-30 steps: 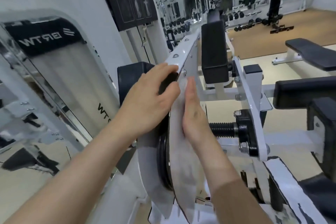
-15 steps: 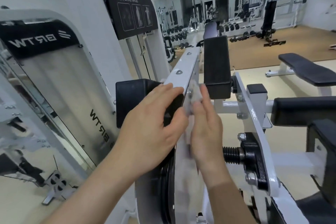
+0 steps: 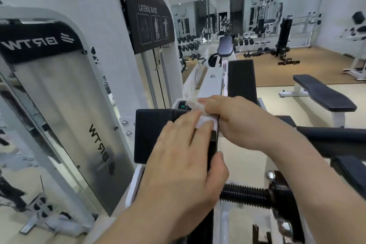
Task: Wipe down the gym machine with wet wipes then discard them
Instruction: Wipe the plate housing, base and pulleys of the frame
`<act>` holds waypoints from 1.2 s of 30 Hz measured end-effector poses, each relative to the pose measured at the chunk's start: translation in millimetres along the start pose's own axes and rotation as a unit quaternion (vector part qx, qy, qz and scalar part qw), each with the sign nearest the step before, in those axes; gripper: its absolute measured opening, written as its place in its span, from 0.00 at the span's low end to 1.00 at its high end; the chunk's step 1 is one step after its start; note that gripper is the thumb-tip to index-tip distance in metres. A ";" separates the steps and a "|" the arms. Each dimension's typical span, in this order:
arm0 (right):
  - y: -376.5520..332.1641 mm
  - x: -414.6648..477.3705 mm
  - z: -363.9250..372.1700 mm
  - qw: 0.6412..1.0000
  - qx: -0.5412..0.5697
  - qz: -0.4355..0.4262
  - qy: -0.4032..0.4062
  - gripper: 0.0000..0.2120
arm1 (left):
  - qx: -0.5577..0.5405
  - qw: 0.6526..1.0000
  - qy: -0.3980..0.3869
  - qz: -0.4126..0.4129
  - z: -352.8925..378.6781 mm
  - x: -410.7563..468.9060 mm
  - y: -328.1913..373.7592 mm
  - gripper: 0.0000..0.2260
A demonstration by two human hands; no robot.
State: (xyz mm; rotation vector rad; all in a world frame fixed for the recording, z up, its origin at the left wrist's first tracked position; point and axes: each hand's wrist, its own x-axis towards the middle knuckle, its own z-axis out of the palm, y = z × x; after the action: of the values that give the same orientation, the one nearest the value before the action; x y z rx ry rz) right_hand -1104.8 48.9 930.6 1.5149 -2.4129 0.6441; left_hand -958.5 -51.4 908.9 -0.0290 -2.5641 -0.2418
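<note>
Both hands are on the gym machine (image 3: 213, 85). The left hand (image 3: 178, 156) lies over the black pad (image 3: 154, 134) with its fingers nearly straight and its thumb hooked round the far side of the dark edge, so it clamps the machine and steadies it. Its fingertips touch the wet wipe (image 3: 206, 122). The right hand (image 3: 245, 123) comes in from the right with its fingers curled over the same wipe, gripping it and pressing it onto the top of the white arm, just in front of the upright black cushion (image 3: 240, 81).

Judged from this, the task is in its wiping stage. The wipe is on the machine and working along the white arm. Nothing shows which surfaces are already clean, so the pads, the frame and the handles may all be left to do. Discarding is not yet done, and no bin is in view.

Counting from the left: one clear weight-stack cover (image 3: 65, 105), one "LATERAL RAISE" placard (image 3: 150, 25) with three figures on it, one black pad under the left hand, two hands, and one wipe that I can make out, though it is bunched and could be more than one sheet. Further right are one threaded rod (image 3: 247, 194) low down and one flat bench (image 3: 324, 97) well apart on the floor.
</note>
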 end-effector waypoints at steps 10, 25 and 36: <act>96.2 103.1 -1.7 0.973 -0.099 0.136 -0.157 0.24 | 0.101 0.988 -0.088 0.080 -4.2 49.2 -20.5 0.25; 46.5 17.9 48.2 0.919 0.340 0.194 0.049 0.37 | 0.073 0.991 -0.081 0.081 1.8 50.6 -19.6 0.28; -9.1 -48.9 95.9 0.824 0.455 0.305 0.144 0.19 | 0.042 0.983 -0.170 0.059 -2.4 59.3 -7.7 0.22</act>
State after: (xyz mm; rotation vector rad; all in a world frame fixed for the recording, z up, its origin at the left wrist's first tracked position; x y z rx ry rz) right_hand -1070.6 39.1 828.6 0.6454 -2.4001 2.2124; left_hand -1007.8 -61.1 941.4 -0.2069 -2.8979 -0.0872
